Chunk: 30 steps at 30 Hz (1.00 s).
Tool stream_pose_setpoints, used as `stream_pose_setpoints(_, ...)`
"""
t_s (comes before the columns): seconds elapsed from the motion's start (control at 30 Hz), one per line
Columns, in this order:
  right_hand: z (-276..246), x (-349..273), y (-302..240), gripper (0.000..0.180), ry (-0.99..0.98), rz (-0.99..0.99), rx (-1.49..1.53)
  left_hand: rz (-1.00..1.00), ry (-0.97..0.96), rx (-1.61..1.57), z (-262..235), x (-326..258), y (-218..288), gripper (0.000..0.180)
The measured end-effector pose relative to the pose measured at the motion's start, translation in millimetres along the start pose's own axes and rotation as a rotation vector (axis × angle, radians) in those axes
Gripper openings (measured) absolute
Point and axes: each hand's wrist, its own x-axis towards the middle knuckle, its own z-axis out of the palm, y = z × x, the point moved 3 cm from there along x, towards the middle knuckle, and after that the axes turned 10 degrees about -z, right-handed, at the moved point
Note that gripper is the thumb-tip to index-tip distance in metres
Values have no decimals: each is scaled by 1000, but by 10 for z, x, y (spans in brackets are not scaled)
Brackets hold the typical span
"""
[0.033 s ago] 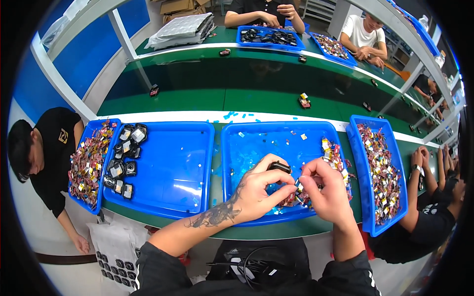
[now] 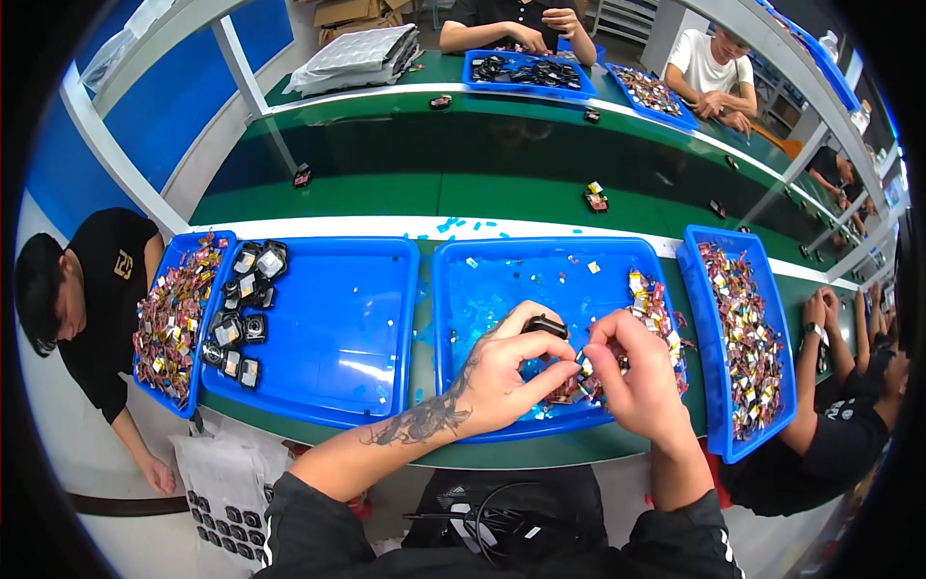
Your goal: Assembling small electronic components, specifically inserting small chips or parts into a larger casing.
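Pinching a tiny, stiff, light part (image 2: pixel 583 364) between left hand (image 2: pixel 511 372) and right hand (image 2: pixel 641 381), both clamped on its edges, over the middle blue tray (image 2: pixel 463 405) — probably fiddly, easily dropped.

A long green workbench (image 2: pixel 386 198) runs across the room, with a white strip (image 2: pixel 579 232) along its near edge. At ten o'clock a white metal post (image 2: pixel 241 68) rises from the bench, and behind it stands a blue wall panel (image 2: pixel 145 116). At eleven o'clock, cardboard boxes (image 2: pixel 347 12) are stacked behind the bench. At two o'clock a white frame rail (image 2: pixel 772 68) slants toward the far end. The floor (image 2: pixel 68 463) at eight o'clock is pale. The light is bright and even.
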Motion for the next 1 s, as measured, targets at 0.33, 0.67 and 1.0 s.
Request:
stream_pose_setpoints(0.33, 100, -24, 140, 22, 183, -167, -193, -210, 19, -138, -13, 31, -137, 13)
stream_pose_setpoints(0.67, 297, -138, 301, 22, 149, 134, 841, -394, -291, -681, -28, 36, -122, 13)
stream_pose_setpoints(1.0, 139, -140, 132, 13, 381, -9, 616, -275, 6, -528, -7, 32, -318, 42)
